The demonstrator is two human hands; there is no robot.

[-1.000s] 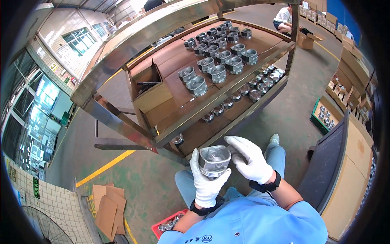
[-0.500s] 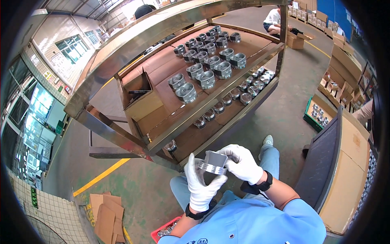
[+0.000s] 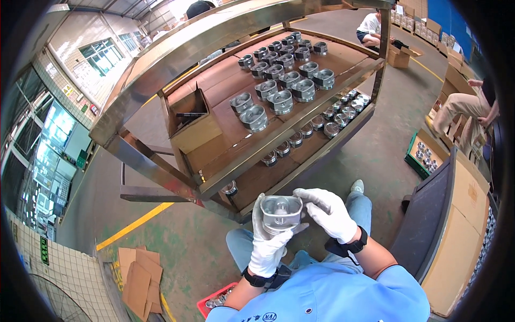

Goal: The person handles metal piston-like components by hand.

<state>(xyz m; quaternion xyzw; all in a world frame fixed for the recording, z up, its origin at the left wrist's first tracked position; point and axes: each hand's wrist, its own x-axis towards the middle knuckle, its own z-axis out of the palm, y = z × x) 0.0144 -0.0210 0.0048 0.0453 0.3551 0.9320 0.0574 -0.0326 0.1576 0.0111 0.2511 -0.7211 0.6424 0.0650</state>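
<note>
My left hand (image 3: pixel 264 250), in a white glove, is closed around a silver metal piston (image 3: pixel 281 212) above my lap. The piston's hollow skirt side faces me, with the inside showing, and its ringed end rests low in the palm. My right hand (image 3: pixel 328 214), also gloved, is just right of the piston with its fingers stretched out. Its fingertips are close to the piston's upper right rim; whether they touch is hard to tell. Ahead, rows of similar pistons (image 3: pixel 280 101) stand on the brown upper shelf (image 3: pixel 228 142) of a metal rack.
More pistons (image 3: pixel 331 129) fill the lower shelf. An open cardboard box (image 3: pixel 197 137) sits at the shelf's left end. A red crate (image 3: pixel 206 307) with metal parts is by my left elbow. A dark panel (image 3: pixel 424 209) stands at right, near a green crate (image 3: pixel 412 153) and a seated person (image 3: pixel 464 110).
The piston has been turned so its hollow side now shows. My right hand has let go of it and moved slightly right. A person at the far right has come more into view.
</note>
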